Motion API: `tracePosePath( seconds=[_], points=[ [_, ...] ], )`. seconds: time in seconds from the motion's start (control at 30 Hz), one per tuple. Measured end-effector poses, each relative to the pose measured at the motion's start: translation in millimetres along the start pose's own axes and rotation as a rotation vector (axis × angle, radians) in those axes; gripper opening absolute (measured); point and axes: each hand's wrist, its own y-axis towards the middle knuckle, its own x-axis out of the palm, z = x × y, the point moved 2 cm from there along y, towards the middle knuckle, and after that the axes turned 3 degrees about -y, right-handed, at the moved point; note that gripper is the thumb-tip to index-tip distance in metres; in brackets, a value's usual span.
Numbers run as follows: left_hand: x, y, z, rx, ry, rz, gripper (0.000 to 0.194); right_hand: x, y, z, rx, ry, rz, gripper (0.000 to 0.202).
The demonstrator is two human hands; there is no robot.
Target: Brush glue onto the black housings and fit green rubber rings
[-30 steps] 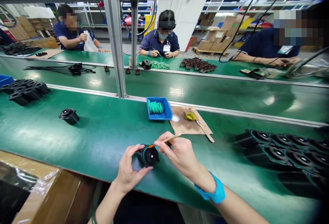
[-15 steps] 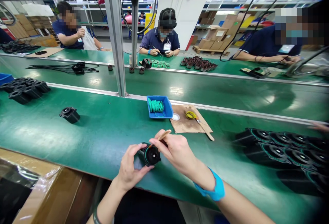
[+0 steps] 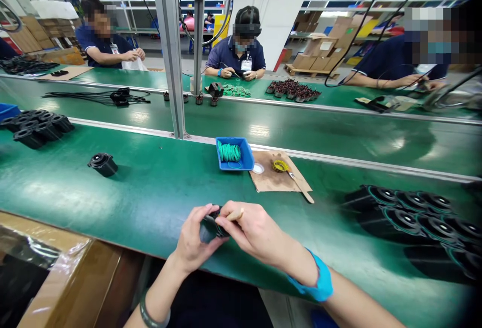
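Observation:
My left hand (image 3: 196, 240) grips a round black housing (image 3: 216, 225) low over the green bench, its fingers and thumb around the sides. A wooden-handled tool (image 3: 236, 214) is pinched in my right hand (image 3: 250, 227). The tool's working end is hidden behind my fingers, at the housing's rim. Beyond them a blue bin (image 3: 246, 156) holds green rings (image 3: 229, 152). To its right, a stained cardboard sheet (image 3: 263, 180) carries a white lid (image 3: 258, 169), a yellow-rimmed container (image 3: 279, 166) and a brush (image 3: 301, 187).
A single black housing (image 3: 103, 165) stands to the left. More housings are grouped at the far left (image 3: 45, 129) and at the right (image 3: 417, 217). A metal post (image 3: 169, 57) rises behind the bench. People sit across the line. A cardboard box (image 3: 71, 288) is at lower left.
The housing has turned and tilted, and my right hand now covers more of its face. My right hand has shifted slightly left and down with the wooden-handled tool.

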Motion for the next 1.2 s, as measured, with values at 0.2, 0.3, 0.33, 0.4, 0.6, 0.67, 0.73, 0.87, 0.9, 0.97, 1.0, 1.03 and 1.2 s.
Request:
tracePosePath(
  seconds=[0.2,0.3,0.33,0.4,0.6,0.67,0.73,0.87,0.9,0.97,1.0,1.03,1.2],
  points=[
    [-0.4,0,-2,-0.055,0.013,-0.047,0.069,-4,-16,-4,-0.141,-0.124,-0.098,0.021],
    [-2.5,1,-3,-0.105,0.010,-0.045,0.073,-6,-24,-3,-0.165,-0.162,-0.127,0.023],
    [-3.2,1,-2,-0.128,0.002,-0.043,0.074,-7,-26,-2,-0.165,-0.161,-0.131,0.024],
    [-4.4,2,-2,-0.172,-0.017,-0.037,0.075,-10,-30,0,-0.150,-0.136,-0.111,0.024],
    [-5.9,-3,-6,-0.360,-0.153,-0.005,0.086,-30,-35,9,0.000,0.099,0.037,0.022],
    [-6.1,-5,-7,-0.441,-0.235,-0.003,0.088,-34,-34,12,0.032,0.154,0.020,0.023],
    [-6.7,-5,-7,-0.494,-0.314,-0.009,0.088,-38,-34,15,0.014,0.209,-0.023,0.024],
    [-8.9,-3,-4,-0.522,-0.458,-0.027,0.089,-45,-34,20,-0.072,0.289,-0.124,0.019],
    [-9.5,-3,-3,-0.530,-0.482,-0.033,0.088,-48,-34,21,-0.089,0.297,-0.148,0.018],
    [-10.5,-3,-3,-0.544,-0.506,-0.053,0.087,-52,-34,22,-0.100,0.304,-0.190,0.019],
    [-11.0,-3,-2,-0.546,-0.509,-0.063,0.087,-53,-33,23,-0.098,0.304,-0.213,0.020],
    [-11.4,-3,-2,-0.544,-0.508,-0.074,0.088,-54,-33,23,-0.092,0.304,-0.240,0.021],
    [-11.8,-3,1,-0.512,-0.469,-0.132,0.089,-49,-27,19,-0.085,0.312,-0.366,0.026]
  ],
)
